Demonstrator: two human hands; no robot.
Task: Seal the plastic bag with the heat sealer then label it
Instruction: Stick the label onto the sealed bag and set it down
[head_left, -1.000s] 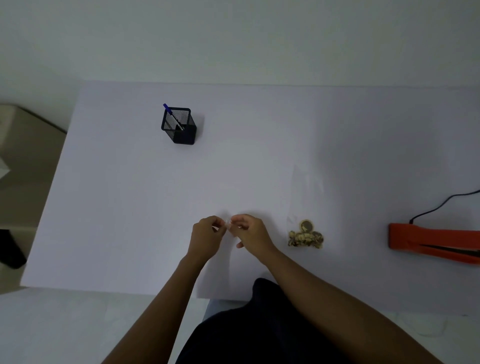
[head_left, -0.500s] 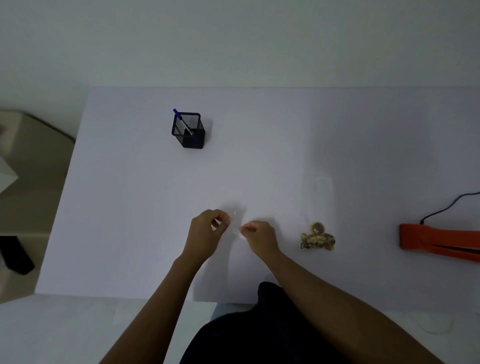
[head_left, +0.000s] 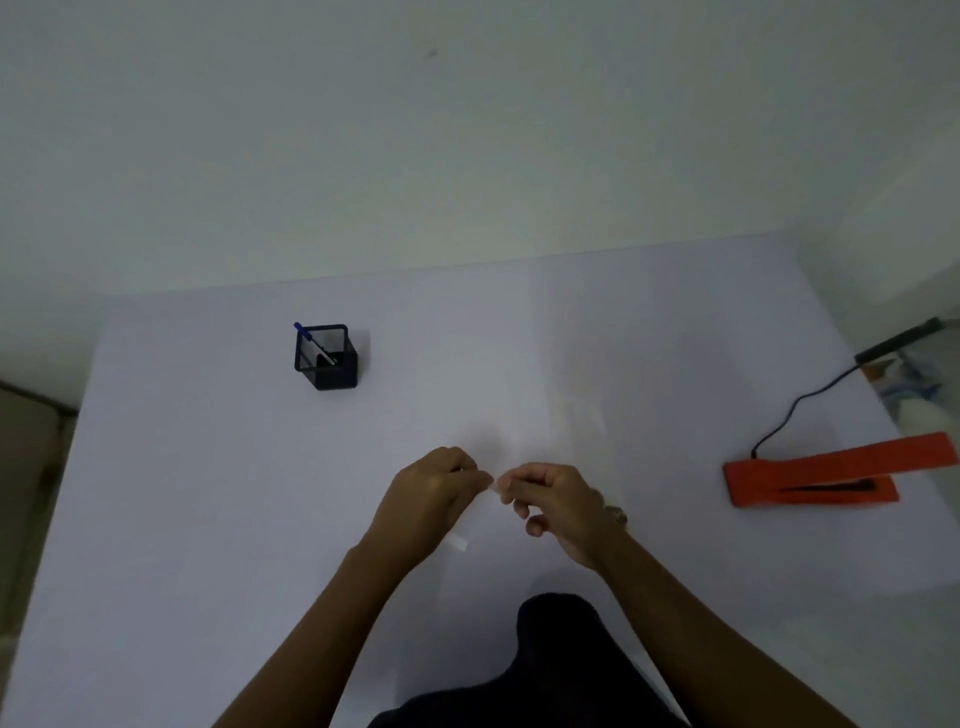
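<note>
Both hands are raised over the middle of the white table (head_left: 208, 493), fingertips nearly meeting. My left hand (head_left: 431, 499) and my right hand (head_left: 556, 504) pinch a small white label strip (head_left: 493, 486) between them. One pale end of the label strip (head_left: 460, 543) hangs below the left hand. The clear plastic bag (head_left: 576, 421) lies flat behind the right hand and is faint against the table. Its brown contents (head_left: 616, 515) show only as a sliver at my right wrist. The orange heat sealer (head_left: 810, 478) lies at the right with its jaw slightly apart.
A black mesh pen holder (head_left: 327, 358) with a blue pen (head_left: 311, 340) stands at the back left. The sealer's black cord (head_left: 795, 410) runs off the right edge. Beyond the right table edge lies some clutter (head_left: 904, 374). My dark lap (head_left: 561, 660) is at the near edge.
The head view has tilted up and shifted, so the table sits lower in the frame. My hands have come together again on the label, and my right hand now covers most of the bag's contents.
</note>
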